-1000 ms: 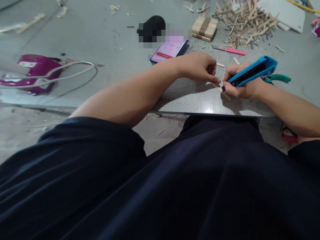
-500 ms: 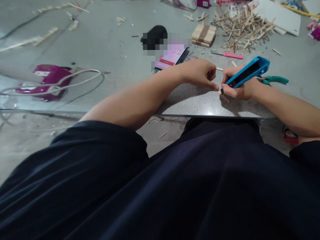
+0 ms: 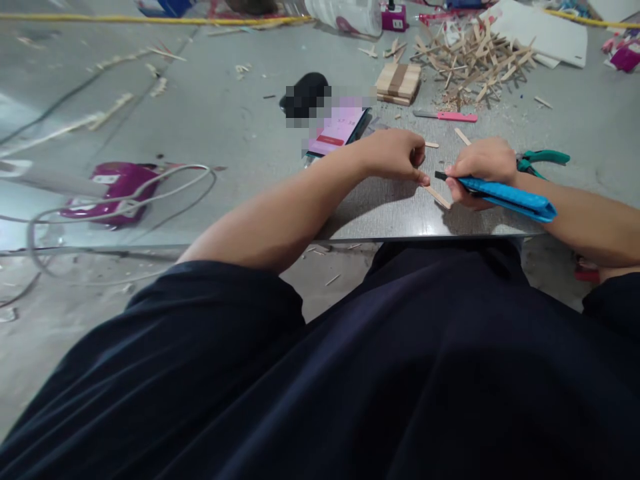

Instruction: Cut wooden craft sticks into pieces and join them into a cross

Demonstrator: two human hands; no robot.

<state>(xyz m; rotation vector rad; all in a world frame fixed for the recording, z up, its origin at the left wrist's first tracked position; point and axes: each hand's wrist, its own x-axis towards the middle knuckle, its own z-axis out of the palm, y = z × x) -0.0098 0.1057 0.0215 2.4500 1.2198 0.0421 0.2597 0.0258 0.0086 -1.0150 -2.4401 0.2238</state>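
Note:
My left hand (image 3: 397,155) is bent over the tabletop, its thumb and fingers holding down one end of a thin wooden craft stick (image 3: 438,197). The stick's free end points toward the table's front edge. In the closed grip of my right hand (image 3: 477,170) is a blue utility knife (image 3: 510,193). Its dark tip faces my left thumb, a little above and apart from the stick, while the handle's back end lies over my right forearm. Two more loose sticks, one pale craft stick (image 3: 462,137) among them, lie just beyond my hands.
Beyond my hands are a pink-handled knife (image 3: 455,117), a banded stack of craft sticks (image 3: 399,83) and a heap of sticks (image 3: 480,63). Green-handled pliers (image 3: 547,157) lie by my right wrist. A phone (image 3: 335,130) and a purple power strip (image 3: 117,193) with cables are leftward.
My right hand has turned the utility knife, so its back end has swung down toward me and its tip points left. My left hand still holds the stick. The view has shifted slightly.

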